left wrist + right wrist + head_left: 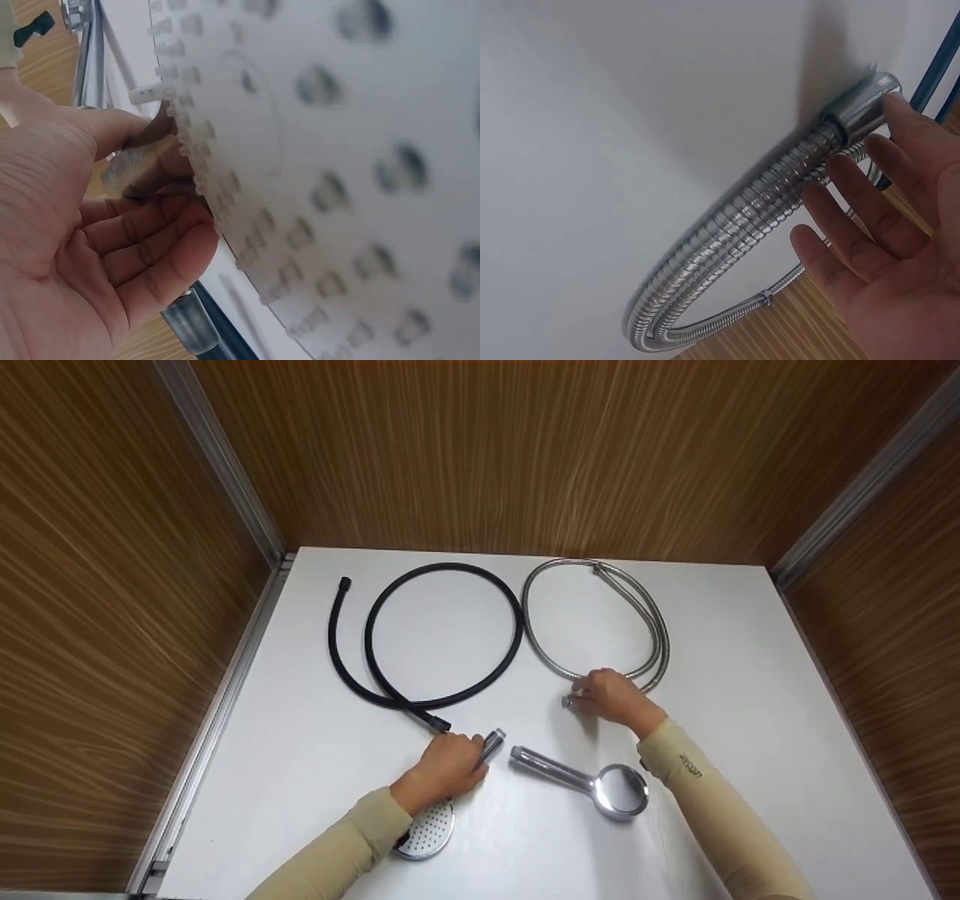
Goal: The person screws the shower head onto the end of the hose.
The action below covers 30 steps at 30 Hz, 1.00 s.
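My left hand (448, 765) grips a chrome shower head by its handle (491, 744), whose end sticks out past the fingers. Its round perforated spray face (429, 832) shows below my wrist, and its nozzles (322, 187) fill much of the left wrist view. My right hand (611, 695) is at the end of a coiled silver metal shower hose (664, 641). Thumb and forefinger pinch its chrome connector (866, 109), while the other fingers lie loosely beside the hose. Between the hands, a second chrome shower head (555, 769) lies on the white table.
A black shower hose (367, 637) lies looped at the back left, one end fitting (440, 724) close to my left hand. Wood-grain panels (480, 457) enclose the white table (750, 720) at the back and both sides.
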Tool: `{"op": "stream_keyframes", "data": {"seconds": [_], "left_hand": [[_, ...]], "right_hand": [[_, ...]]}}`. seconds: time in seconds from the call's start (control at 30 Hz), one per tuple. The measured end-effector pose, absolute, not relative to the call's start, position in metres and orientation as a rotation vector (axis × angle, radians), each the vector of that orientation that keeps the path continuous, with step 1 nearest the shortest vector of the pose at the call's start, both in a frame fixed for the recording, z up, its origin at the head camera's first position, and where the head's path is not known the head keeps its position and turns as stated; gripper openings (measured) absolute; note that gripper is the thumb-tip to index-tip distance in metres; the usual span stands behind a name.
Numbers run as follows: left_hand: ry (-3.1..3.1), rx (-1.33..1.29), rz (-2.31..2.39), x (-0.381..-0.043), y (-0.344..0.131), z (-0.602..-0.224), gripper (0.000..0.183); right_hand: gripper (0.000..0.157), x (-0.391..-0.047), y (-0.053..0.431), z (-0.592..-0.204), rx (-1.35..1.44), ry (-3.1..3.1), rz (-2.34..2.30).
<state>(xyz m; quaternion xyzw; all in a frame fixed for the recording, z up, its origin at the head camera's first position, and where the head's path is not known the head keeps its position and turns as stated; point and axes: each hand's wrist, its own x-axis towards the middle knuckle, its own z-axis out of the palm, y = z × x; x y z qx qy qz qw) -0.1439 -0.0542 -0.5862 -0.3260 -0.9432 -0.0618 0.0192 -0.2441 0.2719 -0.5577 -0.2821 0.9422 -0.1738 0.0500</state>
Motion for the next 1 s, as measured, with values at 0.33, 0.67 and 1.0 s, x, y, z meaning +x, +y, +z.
{"op": "stream_keyframes", "data": {"seconds": [0.33, 0.67, 1.0], "left_hand": [[-2.940, -0.983, -0.208, -0.141, -0.054, -0.582, 0.023], [-2.896, -0.944, -0.180, -0.141, -0.055, -0.567, 0.020], [-2.881, -0.946, -0.204, -0.156, -0.049, -0.547, 0.025]], "right_hand": [[0.011, -0.242, 0.270, -0.560, -0.956, 2.878, -0.455], [0.007, -0.243, 0.270, -0.558, -1.000, 2.864, -0.479], [0.005, -0.246, 0.272, -0.554, -1.017, 2.839, -0.543]]}}
